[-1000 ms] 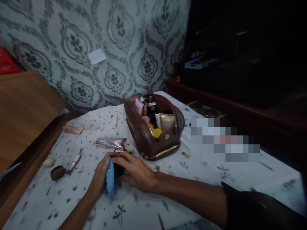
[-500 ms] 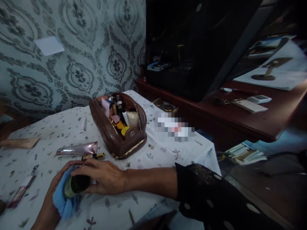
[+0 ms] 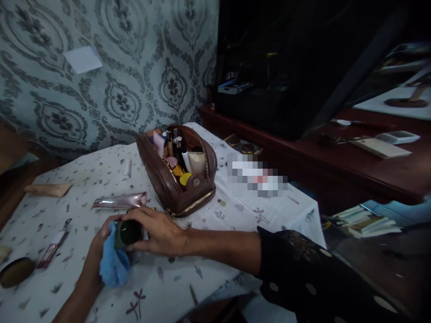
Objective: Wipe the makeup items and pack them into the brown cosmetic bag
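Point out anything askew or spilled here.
The white paper on the wall looks askew, its edges slanting against the pattern. A pixelated patch right of the brown bag hides what lies there. No spill shows.

Patterned grey paper covered the wall [image 3: 151, 58] behind the white surface [image 3: 175, 287]; a black television [image 3: 289, 58] stood on a reddish-brown cabinet [image 3: 340, 161] in dim light.

Jar [image 3: 129, 231] before tube [image 3: 119, 201]; bag [image 3: 164, 188] right of both, on tablecloth [image 3: 175, 282]
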Motion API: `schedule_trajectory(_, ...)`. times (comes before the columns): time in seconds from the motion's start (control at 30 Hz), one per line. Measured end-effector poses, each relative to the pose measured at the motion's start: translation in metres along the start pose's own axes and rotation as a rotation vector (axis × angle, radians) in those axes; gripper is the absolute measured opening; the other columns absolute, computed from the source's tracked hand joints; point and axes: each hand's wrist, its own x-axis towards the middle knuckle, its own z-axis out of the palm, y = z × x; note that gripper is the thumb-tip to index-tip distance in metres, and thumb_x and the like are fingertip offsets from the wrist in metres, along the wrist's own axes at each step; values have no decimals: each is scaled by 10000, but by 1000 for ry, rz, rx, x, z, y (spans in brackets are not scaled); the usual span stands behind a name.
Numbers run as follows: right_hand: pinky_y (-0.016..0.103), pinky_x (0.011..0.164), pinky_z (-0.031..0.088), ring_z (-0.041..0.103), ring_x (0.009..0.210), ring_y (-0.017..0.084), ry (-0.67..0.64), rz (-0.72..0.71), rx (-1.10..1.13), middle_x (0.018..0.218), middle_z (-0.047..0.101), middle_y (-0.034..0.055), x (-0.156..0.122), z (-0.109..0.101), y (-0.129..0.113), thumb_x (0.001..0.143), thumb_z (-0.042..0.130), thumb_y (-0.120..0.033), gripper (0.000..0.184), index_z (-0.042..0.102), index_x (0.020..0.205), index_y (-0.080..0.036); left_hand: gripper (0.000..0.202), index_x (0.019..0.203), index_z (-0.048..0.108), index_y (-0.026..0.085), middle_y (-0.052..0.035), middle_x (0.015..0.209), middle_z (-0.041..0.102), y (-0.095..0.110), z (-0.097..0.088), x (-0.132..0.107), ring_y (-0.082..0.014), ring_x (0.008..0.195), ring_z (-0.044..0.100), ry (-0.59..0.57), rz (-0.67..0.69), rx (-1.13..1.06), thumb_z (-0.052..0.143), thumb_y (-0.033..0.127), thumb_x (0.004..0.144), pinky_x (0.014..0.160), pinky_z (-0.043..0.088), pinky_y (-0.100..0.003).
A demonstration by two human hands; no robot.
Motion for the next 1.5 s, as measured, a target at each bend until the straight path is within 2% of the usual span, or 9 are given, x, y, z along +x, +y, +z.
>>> schedule_trajectory(0.2, 305, 840, 513, 635, 956, 191, 68, 115, 138, 1071, 661, 25, 3, -1, 1, 717, 786, -200, 525, 591, 1204, -219, 547, 1150, 607, 193, -50, 995, 703, 8, 2, -17, -247, 902, 653, -93, 169, 118, 663, 559, 746, 858, 522, -336)
schedule_trajectory(0.37, 275, 758, 506, 620, 852, 164, 86, 244, 537, 906, 650, -4, 8, 1, 3, 701, 827, -343, 478, 632, 1110, -190, 576, 1121, 592, 203, -27, 897, 718, 18, -11, -10, -250, 803, 666, -200, 199, 147, 780, 439, 630, 726, 542, -329)
schedule_trajectory(0.57, 295, 797, 503, 624, 863, 166, 12, 345, 805, 903, 655, 8, 10, 0, 0, 624, 867, -440, 544, 652, 1032, -151, 437, 1126, 633, 195, -58, 1071, 724, 29, -21, -11, -268, 1021, 653, -271, 209, 231, 722, 318, 717, 895, 519, -352)
schedule_trajectory(0.8, 244, 626, 452, 561, 707, 134, 1, 234, 365, 792, 634, -16, 8, 3, 2, 683, 832, -413, 459, 711, 1051, -166, 316, 1096, 698, 186, -81, 1087, 699, 28, -33, -6, -248, 1010, 633, -282, 398, 437, 505, 258, 856, 944, 481, -372)
schedule_trajectory(1.0, 289, 683, 499, 608, 744, 170, 12, 102, 101, 875, 665, 27, 7, 3, 0, 691, 831, -345, 357, 724, 992, -186, 353, 1190, 646, 231, -87, 1131, 627, 31, -34, -16, -291, 1049, 581, -263, 339, 972, 571, 400, 889, 899, 474, -432)
schedule_trajectory(1.13, 343, 770, 529, 653, 853, 217, -6, 45, 56, 962, 691, 64, 5, 0, -4, 717, 816, -331, 413, 706, 1085, -179, 466, 1320, 565, 244, -106, 1314, 568, 43, -42, -17, -314, 1182, 535, -267, 412, 1055, 594, 426, 892, 974, 457, -480)
schedule_trajectory(1.3, 352, 823, 543, 665, 919, 233, 9, -105, 76, 1051, 693, 99, 0, -30, -26, 755, 798, -367, 527, 658, 1222, -168, 424, 1410, 472, 292, -92, 1437, 505, 84, -32, -8, -268, 1342, 461, -272, 686, 1000, 466, 326, 987, 1090, 413, -442)
schedule_trajectory(1.43, 309, 721, 549, 652, 801, 189, 83, -140, 13, 977, 683, 63, -9, -84, -57, 829, 747, -407, 510, 623, 1289, -226, 469, 1458, 418, 230, -134, 1512, 437, 128, 2, 1, -293, 1421, 392, -269, 1008, 942, 445, 301, 995, 1153, 363, -466)
schedule_trajectory(1.5, 314, 728, 549, 656, 803, 187, 233, -93, -27, 1005, 684, 49, -10, -113, -67, 826, 755, -407, 500, 622, 1286, -264, 531, 1498, 352, 185, -158, 1546, 399, 143, 20, 7, -318, 1465, 327, -275, 1147, 954, 450, 281, 985, 1176, 329, -504)
